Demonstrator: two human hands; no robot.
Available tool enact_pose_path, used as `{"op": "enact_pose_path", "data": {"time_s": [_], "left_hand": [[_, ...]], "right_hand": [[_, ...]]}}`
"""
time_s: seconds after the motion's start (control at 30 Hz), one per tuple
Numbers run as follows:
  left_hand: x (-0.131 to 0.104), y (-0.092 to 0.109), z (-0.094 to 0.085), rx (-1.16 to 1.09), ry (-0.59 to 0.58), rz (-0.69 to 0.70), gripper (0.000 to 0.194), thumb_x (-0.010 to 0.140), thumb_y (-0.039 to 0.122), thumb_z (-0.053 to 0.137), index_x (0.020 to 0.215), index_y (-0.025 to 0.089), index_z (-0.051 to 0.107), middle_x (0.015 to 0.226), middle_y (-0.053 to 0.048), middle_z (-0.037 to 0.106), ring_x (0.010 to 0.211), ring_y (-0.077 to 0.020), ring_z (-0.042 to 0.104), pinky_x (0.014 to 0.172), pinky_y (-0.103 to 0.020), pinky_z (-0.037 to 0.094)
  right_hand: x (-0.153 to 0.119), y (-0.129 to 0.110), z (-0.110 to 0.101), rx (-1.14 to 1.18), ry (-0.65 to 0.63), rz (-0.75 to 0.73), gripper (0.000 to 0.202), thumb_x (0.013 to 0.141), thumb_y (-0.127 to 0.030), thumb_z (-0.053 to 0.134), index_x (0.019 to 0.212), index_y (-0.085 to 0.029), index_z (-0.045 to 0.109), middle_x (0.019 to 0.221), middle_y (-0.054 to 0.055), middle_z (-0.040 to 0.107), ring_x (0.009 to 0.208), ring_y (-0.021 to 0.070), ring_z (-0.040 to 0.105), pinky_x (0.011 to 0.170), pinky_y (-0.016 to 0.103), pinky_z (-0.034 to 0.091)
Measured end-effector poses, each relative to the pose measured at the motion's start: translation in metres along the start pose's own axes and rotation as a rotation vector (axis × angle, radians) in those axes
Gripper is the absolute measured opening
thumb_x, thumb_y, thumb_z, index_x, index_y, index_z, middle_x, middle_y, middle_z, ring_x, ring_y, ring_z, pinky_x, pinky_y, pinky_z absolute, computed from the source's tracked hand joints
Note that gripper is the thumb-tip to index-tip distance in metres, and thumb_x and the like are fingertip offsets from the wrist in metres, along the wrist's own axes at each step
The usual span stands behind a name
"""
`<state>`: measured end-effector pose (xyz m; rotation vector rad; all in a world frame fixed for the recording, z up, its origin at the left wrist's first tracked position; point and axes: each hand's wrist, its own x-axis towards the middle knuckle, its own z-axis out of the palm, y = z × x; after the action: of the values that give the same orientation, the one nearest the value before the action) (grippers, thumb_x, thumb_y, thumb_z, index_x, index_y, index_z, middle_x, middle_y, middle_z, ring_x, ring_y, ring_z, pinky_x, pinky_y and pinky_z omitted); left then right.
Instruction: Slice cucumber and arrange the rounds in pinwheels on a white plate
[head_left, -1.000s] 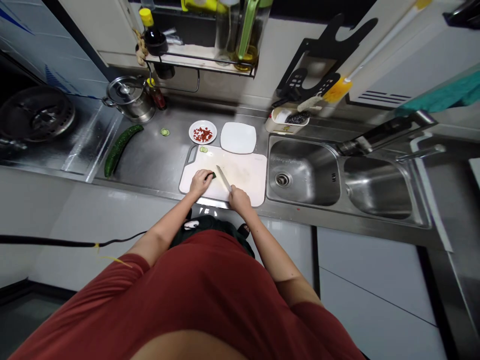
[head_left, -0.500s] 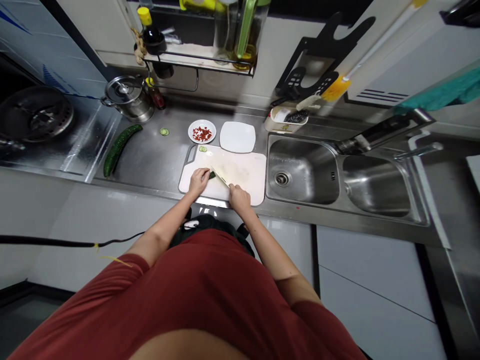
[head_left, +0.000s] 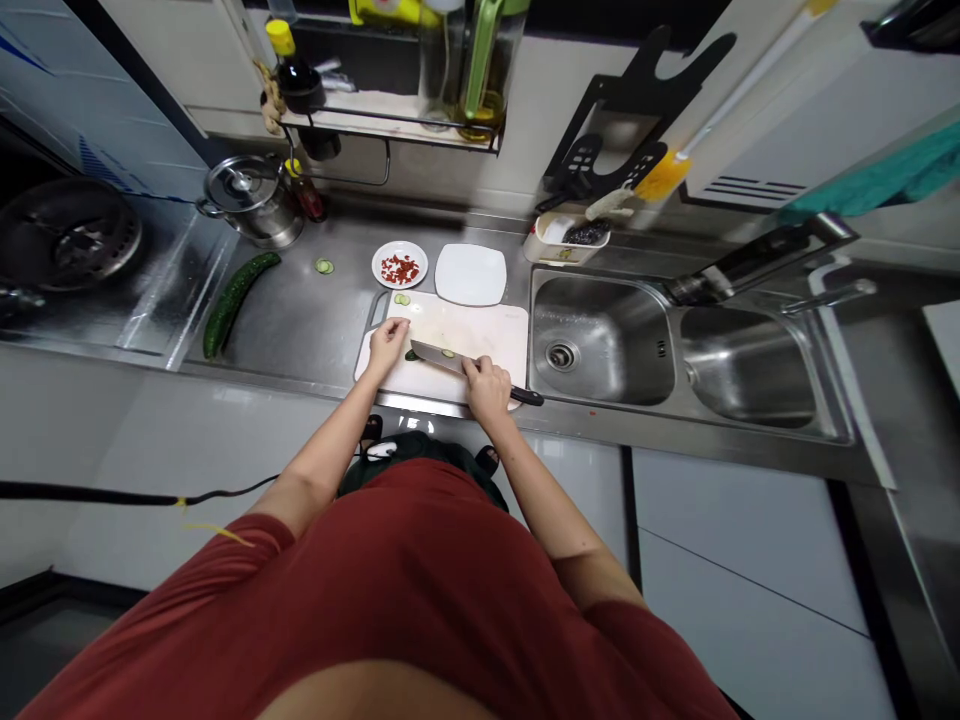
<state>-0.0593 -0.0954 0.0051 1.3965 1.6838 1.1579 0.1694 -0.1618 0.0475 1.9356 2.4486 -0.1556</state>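
My right hand [head_left: 489,390] grips a kitchen knife [head_left: 431,355], whose wide blade lies tilted flat over the white cutting board [head_left: 517,345]. A pale green cucumber slice [head_left: 448,352] sticks to the blade. Beside the blade's tip, a short dark green cucumber piece [head_left: 411,355] rests on the board, partly hidden. My left hand [head_left: 386,345] is over the board's left side, just off that piece, fingers drawn together; anything between them is too small to make out. A few cut slices [head_left: 402,299] sit at the board's upper left.
Behind the board stand a plate of chopped red bits [head_left: 400,264] and a white square plate [head_left: 470,274]. A whole cucumber [head_left: 236,305], loose slices [head_left: 324,266] and a steel pot [head_left: 251,200] are to the left. The double sink [head_left: 604,335] adjoins on the right.
My left hand has moved up and left, away from the cucumber piece. The knife has turned from edge-down to blade flat, showing a slice on it, and my right hand has shifted right.
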Motion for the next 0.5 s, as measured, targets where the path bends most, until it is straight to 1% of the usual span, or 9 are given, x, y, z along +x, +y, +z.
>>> {"op": "enact_pose_path", "data": {"time_s": [0.03, 0.1, 0.13, 0.17, 0.2, 0.27, 0.37, 0.43, 0.5], "left_hand": [[0.002, 0.008, -0.002, 0.023, -0.047, 0.039, 0.028, 0.086, 0.042, 0.051, 0.096, 0.019, 0.066, 0.098, -0.004, 0.068, 0.092, -0.0147, 0.062, 0.083, -0.026, 0.048], [0.004, 0.026, -0.004, 0.091, -0.174, 0.119, 0.028, 0.084, 0.04, 0.054, 0.098, 0.02, 0.067, 0.101, -0.004, 0.068, 0.092, -0.0161, 0.062, 0.083, -0.028, 0.048], [0.004, 0.035, -0.004, 0.141, -0.243, 0.173, 0.029, 0.083, 0.04, 0.056, 0.1, 0.02, 0.068, 0.102, -0.004, 0.068, 0.094, -0.0173, 0.061, 0.085, -0.03, 0.047], [0.003, 0.043, -0.004, 0.201, -0.329, 0.235, 0.031, 0.081, 0.042, 0.059, 0.101, 0.021, 0.068, 0.104, -0.004, 0.068, 0.098, -0.0187, 0.061, 0.089, -0.031, 0.046], [0.002, 0.051, -0.004, 0.264, -0.389, 0.288, 0.033, 0.079, 0.043, 0.061, 0.103, 0.022, 0.069, 0.107, -0.004, 0.067, 0.102, -0.0203, 0.059, 0.092, -0.033, 0.045], [-0.001, 0.063, -0.002, 0.369, -0.473, 0.351, 0.037, 0.077, 0.047, 0.063, 0.105, 0.025, 0.069, 0.107, -0.004, 0.067, 0.103, -0.0223, 0.059, 0.094, -0.036, 0.043], [-0.004, 0.071, 0.003, 0.434, -0.536, 0.356, 0.034, 0.076, 0.047, 0.063, 0.102, 0.026, 0.07, 0.103, -0.003, 0.068, 0.099, -0.0222, 0.06, 0.092, -0.036, 0.043], [-0.004, 0.072, 0.006, 0.409, -0.561, 0.334, 0.031, 0.076, 0.045, 0.064, 0.098, 0.024, 0.071, 0.1, -0.003, 0.069, 0.095, -0.021, 0.061, 0.089, -0.033, 0.044], [-0.003, 0.071, 0.01, 0.336, -0.577, 0.321, 0.027, 0.076, 0.041, 0.064, 0.095, 0.022, 0.071, 0.097, -0.003, 0.069, 0.091, -0.0193, 0.061, 0.085, -0.031, 0.045]], "right_hand": [[0.0, 0.001, 0.002, 0.002, 0.041, -0.006, 0.037, 0.095, -0.021, 0.036, 0.128, -0.026, 0.053, 0.111, 0.011, 0.051, 0.086, 0.0207, 0.046, 0.076, 0.033, 0.028], [0.0, 0.003, 0.004, 0.006, 0.11, -0.021, 0.038, 0.095, -0.02, 0.037, 0.128, -0.026, 0.053, 0.113, 0.011, 0.051, 0.085, 0.0208, 0.044, 0.076, 0.034, 0.026], [0.0, 0.003, 0.005, 0.011, 0.137, -0.028, 0.038, 0.094, -0.019, 0.038, 0.128, -0.026, 0.053, 0.115, 0.011, 0.05, 0.085, 0.0208, 0.043, 0.076, 0.034, 0.026], [0.0, 0.004, 0.006, 0.018, 0.157, -0.035, 0.038, 0.094, -0.019, 0.038, 0.128, -0.026, 0.054, 0.116, 0.011, 0.05, 0.085, 0.0209, 0.042, 0.076, 0.034, 0.025], [0.0, 0.004, 0.006, 0.027, 0.172, -0.042, 0.038, 0.094, -0.019, 0.039, 0.128, -0.026, 0.054, 0.118, 0.011, 0.05, 0.085, 0.021, 0.042, 0.076, 0.034, 0.025], [0.0, 0.004, 0.006, 0.046, 0.191, -0.054, 0.038, 0.093, -0.02, 0.04, 0.128, -0.026, 0.054, 0.12, 0.012, 0.049, 0.085, 0.0212, 0.042, 0.076, 0.034, 0.025], [-0.001, 0.004, 0.003, 0.056, 0.211, -0.071, 0.038, 0.092, -0.02, 0.042, 0.128, -0.026, 0.054, 0.121, 0.012, 0.049, 0.086, 0.0214, 0.041, 0.077, 0.034, 0.026], [-0.002, 0.005, 0.002, 0.055, 0.22, -0.076, 0.038, 0.093, -0.02, 0.041, 0.128, -0.026, 0.054, 0.12, 0.012, 0.05, 0.085, 0.0213, 0.041, 0.076, 0.034, 0.025], [-0.004, 0.006, 0.002, 0.059, 0.22, -0.077, 0.038, 0.093, -0.02, 0.041, 0.127, -0.026, 0.055, 0.12, 0.011, 0.051, 0.085, 0.0212, 0.041, 0.076, 0.034, 0.025]]}}
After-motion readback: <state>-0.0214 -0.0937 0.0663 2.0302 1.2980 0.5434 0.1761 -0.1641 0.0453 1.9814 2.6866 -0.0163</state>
